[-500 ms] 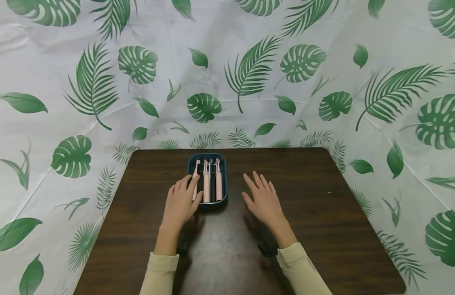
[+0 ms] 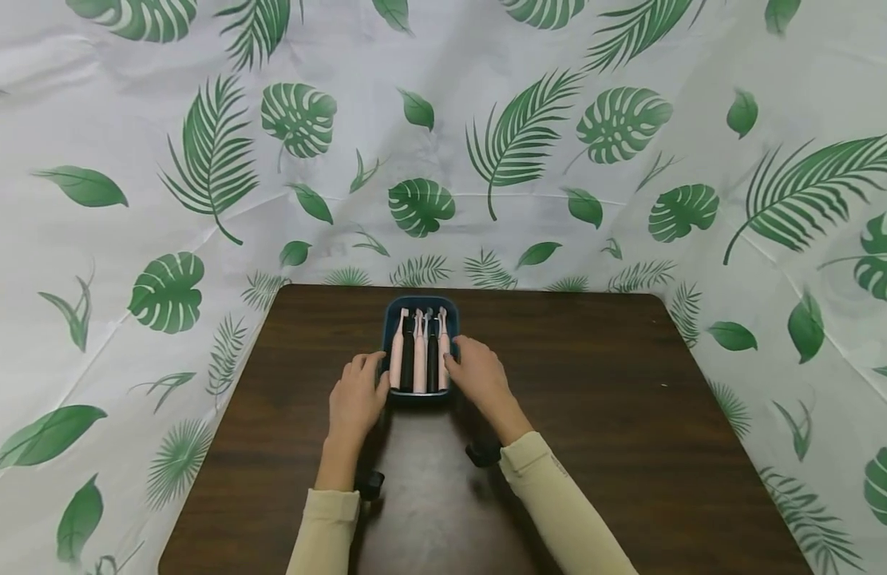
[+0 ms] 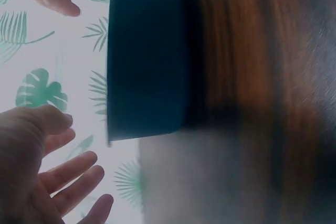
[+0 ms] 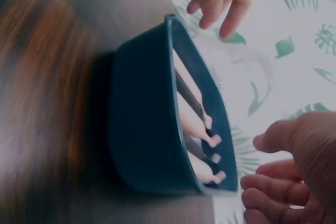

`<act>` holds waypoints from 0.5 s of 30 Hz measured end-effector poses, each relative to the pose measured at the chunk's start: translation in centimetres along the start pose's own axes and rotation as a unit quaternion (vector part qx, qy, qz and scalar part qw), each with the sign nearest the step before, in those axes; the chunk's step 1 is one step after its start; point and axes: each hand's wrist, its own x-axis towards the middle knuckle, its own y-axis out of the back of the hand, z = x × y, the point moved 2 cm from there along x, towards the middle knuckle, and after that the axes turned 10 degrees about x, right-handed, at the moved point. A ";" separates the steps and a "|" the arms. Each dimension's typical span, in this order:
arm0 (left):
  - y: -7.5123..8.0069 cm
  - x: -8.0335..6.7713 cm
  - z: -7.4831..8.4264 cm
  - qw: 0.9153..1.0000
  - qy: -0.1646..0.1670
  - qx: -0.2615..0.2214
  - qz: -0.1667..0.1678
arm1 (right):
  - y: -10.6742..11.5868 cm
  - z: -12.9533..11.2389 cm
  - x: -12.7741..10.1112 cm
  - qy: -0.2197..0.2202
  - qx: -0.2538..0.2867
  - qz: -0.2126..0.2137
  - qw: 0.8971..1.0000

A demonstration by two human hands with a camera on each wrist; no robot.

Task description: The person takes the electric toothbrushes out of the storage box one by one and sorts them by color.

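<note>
The dark blue tray (image 4: 142, 114) holds pink and black toothbrushes (image 2: 419, 363), hidden in the left wrist view. Left hand (image 2: 355, 399) and right hand (image 2: 481, 375) have loose, spread fingers.

Dark wood grain is spread across the counter (image 2: 666, 471), its near middle lit by a sheen; close to the far edge, left of centre, a blue bin (image 3: 147, 61) is seated, and over right a tiny pale fleck (image 2: 664, 385) is spotted.
</note>
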 end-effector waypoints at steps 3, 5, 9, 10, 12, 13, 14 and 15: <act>-0.8 -0.2 -0.5 0.999 0.026 -0.027 -0.016 | -0.8 -0.3 1.0 -0.029 -0.006 -0.005 1.000; -1.3 -0.3 -0.9 0.998 0.042 -0.036 -0.022 | -1.3 -0.6 1.6 -0.042 -0.016 -0.010 0.999; -2.2 -0.3 -1.7 0.996 0.068 -0.051 -0.028 | -2.0 -1.4 2.7 -0.062 -0.038 -0.022 0.997; -2.4 -0.2 -1.8 0.995 0.074 -0.057 -0.031 | -2.1 -1.6 2.9 -0.068 -0.040 -0.024 0.997; -2.8 -0.1 -2.0 0.993 0.083 -0.069 -0.036 | -2.4 -2.0 3.3 -0.078 -0.046 -0.029 0.996; -3.0 -0.1 -2.1 0.993 0.085 -0.074 -0.038 | -2.6 -2.1 3.5 -0.080 -0.047 -0.032 0.995; -3.1 0.0 -2.1 0.992 0.086 -0.079 -0.038 | -2.8 -2.2 3.6 -0.082 -0.050 -0.033 0.995; -3.2 0.0 -2.1 0.992 0.087 -0.083 -0.039 | -2.9 -2.3 3.8 -0.085 -0.050 -0.036 0.995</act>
